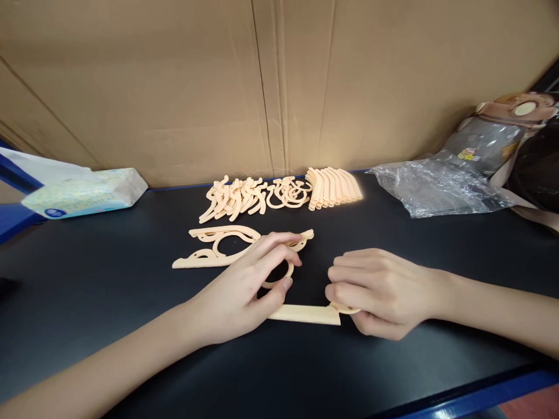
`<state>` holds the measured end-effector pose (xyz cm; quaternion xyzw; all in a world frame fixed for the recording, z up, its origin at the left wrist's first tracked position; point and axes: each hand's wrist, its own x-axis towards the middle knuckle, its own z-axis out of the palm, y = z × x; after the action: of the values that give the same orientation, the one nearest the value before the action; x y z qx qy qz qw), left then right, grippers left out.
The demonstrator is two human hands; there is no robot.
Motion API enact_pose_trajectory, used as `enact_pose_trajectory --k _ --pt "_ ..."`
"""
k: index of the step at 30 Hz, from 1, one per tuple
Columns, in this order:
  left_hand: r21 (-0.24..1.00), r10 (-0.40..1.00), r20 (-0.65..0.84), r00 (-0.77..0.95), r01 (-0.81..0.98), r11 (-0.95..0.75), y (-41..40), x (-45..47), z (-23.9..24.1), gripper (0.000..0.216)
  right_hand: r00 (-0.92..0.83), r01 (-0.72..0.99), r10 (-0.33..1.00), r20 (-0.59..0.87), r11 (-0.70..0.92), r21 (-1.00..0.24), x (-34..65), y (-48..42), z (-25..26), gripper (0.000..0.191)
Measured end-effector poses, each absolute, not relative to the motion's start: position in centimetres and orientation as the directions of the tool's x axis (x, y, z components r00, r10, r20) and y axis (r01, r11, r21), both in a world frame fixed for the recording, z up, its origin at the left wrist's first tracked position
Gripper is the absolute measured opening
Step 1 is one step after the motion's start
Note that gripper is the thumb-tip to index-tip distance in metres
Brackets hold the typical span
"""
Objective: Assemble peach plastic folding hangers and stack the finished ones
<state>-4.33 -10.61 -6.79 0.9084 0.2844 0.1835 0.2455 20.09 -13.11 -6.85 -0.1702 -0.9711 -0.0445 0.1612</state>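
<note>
A cream plastic folding hanger [305, 314] lies low over the black table, its straight arm toward me. My left hand [251, 279] closes on its ring-shaped middle, thumb and fingertips at the ring's edge, and covers part of it. At the right end of the arm, my right hand [382, 291] is closed around a small curved piece; the fingers hide most of it. Beyond my left hand lies another hanger [205, 262] of the same colour, with curved arms and a round opening, partly covered by that hand.
Along the back lie piled curved pieces [236, 198], hook pieces [288, 192] and a row of arm pieces [334, 187]. A tissue pack [91, 189] is at left. Clear plastic bag [437, 183] and bottle [489, 139] are at right. A cardboard wall [196, 87] stands behind.
</note>
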Motion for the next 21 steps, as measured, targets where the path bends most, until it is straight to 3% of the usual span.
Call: enact_pose_trajectory --k 5,12,21 --pt "0.652 0.683 0.182 0.708 0.433 -0.622 -10.35 -4.18 -6.96 0.019 -0.87 0.34 0.318 0.377 0.94 -0.007 19.94 -13.0 -6.75 0.019" --pt "0.548 0.681 0.259 0.685 0.477 -0.687 -10.34 -4.17 -7.29 0.018 -0.82 0.474 0.367 0.44 0.866 0.161 20.18 -12.7 -6.96 0.012" --pt "0.482 0.679 0.332 0.654 0.502 -0.718 -10.34 -4.17 -7.46 0.017 -0.86 0.409 0.443 0.253 0.895 -0.176 19.83 -13.33 -6.77 0.035"
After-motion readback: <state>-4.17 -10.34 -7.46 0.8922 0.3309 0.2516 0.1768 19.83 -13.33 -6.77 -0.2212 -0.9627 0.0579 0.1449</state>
